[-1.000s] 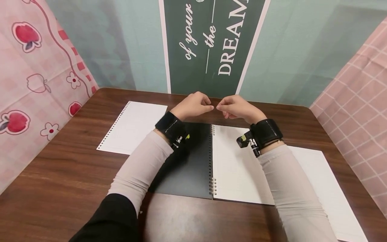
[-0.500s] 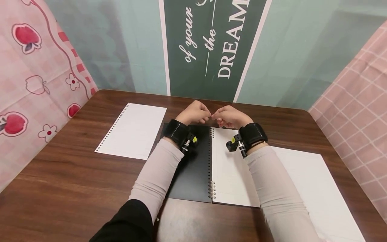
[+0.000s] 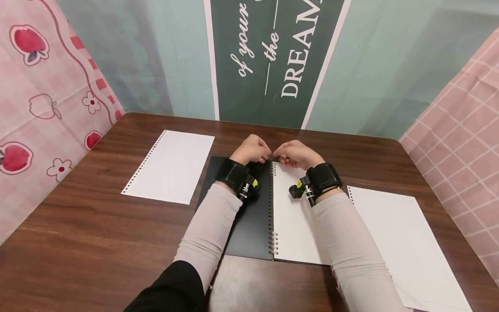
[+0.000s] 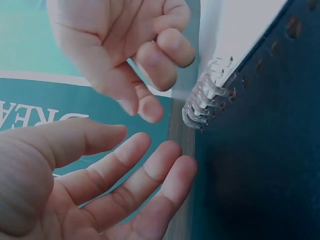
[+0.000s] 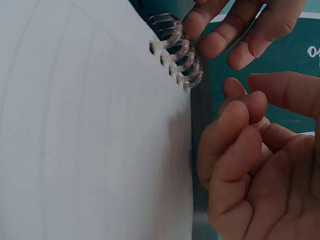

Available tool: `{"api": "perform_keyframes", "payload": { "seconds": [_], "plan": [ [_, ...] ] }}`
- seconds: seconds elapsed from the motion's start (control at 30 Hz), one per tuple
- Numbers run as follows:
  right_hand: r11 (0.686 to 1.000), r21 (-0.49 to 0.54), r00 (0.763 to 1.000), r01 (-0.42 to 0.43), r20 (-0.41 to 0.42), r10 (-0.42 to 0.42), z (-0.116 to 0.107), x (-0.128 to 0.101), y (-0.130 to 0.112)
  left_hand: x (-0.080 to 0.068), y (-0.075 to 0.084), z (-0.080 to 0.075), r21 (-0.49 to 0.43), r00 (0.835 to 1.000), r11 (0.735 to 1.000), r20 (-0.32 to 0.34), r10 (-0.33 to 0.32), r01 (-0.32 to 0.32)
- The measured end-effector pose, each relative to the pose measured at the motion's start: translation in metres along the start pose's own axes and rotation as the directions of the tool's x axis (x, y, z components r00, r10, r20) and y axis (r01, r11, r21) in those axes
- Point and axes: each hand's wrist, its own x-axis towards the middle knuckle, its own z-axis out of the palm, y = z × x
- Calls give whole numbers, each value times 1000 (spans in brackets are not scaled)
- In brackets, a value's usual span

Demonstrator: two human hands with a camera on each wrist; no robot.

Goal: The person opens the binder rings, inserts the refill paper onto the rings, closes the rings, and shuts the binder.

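An open ring-bound notebook lies on the table, its black cover (image 3: 249,234) on the left and white lined pages (image 3: 298,236) on the right. Small clear rings (image 4: 207,95) sit at the top of its spine, and another set of rings (image 3: 274,243) near the bottom. Just beyond the top end of the spine, my left hand (image 3: 251,149) hovers with relaxed, spread fingers (image 4: 150,170). Facing it, my right hand (image 3: 297,154) has loosely bent fingers (image 5: 232,150). The fingertips of both hands are close but apart, and neither holds anything.
A loose punched white sheet (image 3: 167,167) lies left of the notebook. Another punched sheet (image 3: 401,238), partly under the right forearm, lies to the right. Behind the wooden table (image 3: 97,225) hangs a green cloth (image 3: 374,86) with lettering; pink cloths flank both sides.
Both hands have come down and nearer the top of the notebook's spine. The left arm has shifted right, the right arm left. Their fingertips met or nearly met half a second ago and now stand slightly apart.
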Motion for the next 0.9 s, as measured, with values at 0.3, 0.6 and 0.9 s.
{"api": "perform_keyframes", "payload": {
  "seconds": [0.3,0.6,0.9],
  "plan": [
    [1000,3,999,24,-31,-24,1,1,9,-2,0,3,73,1000,997,-22,21,-19],
    [999,1,995,40,-95,-40,6,0,21,-2,-5,11,134,998,990,-40,42,-37],
    [996,-77,993,53,-97,-60,4,-1,21,6,-9,15,195,998,981,-54,27,-16]
  ]
}}
